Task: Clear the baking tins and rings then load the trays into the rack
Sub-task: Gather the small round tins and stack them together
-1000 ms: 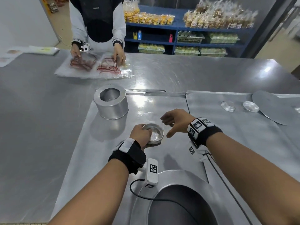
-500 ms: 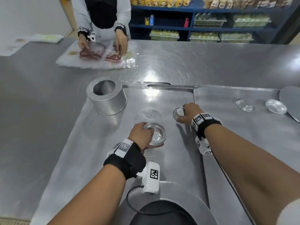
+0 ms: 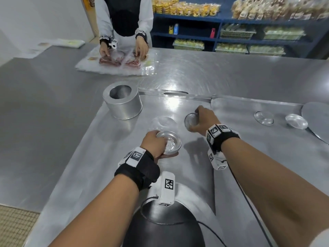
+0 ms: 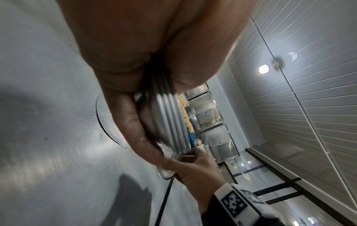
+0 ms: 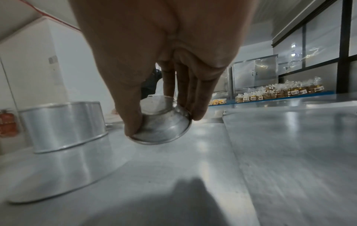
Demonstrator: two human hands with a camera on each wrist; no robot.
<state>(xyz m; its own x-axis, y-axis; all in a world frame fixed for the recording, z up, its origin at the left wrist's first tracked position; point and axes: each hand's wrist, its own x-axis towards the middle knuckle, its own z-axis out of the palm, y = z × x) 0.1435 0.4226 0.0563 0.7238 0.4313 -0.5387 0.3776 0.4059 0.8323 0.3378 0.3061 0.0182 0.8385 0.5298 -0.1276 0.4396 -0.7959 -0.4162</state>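
Note:
My left hand [image 3: 154, 144] grips a stack of several small round tins [image 3: 170, 144] [image 4: 170, 120] just above the left tray [image 3: 89, 157]. My right hand [image 3: 204, 120] pinches a single small tin [image 3: 190, 120] [image 5: 162, 125] between thumb and fingers, tilted and lifted off the tray. A tall ring mould [image 3: 122, 102] [image 5: 63, 123] stands at the tray's far left corner. Two more small tins [image 3: 264, 117] [image 3: 296, 121] lie on the right tray [image 3: 267, 157], beside a round flat disc [image 3: 316, 120].
Another person [image 3: 124, 20] works on plastic-wrapped food [image 3: 117, 61] at the far side of the steel table [image 3: 35, 104]. Blue shelves [image 3: 231, 31] with packed baked goods stand behind. A round disc [image 3: 195, 198] lies on the tray near me.
My right hand reached forward to the small tin near the trays' seam, took hold of it and tilted it up. My left hand kept its stack in place.

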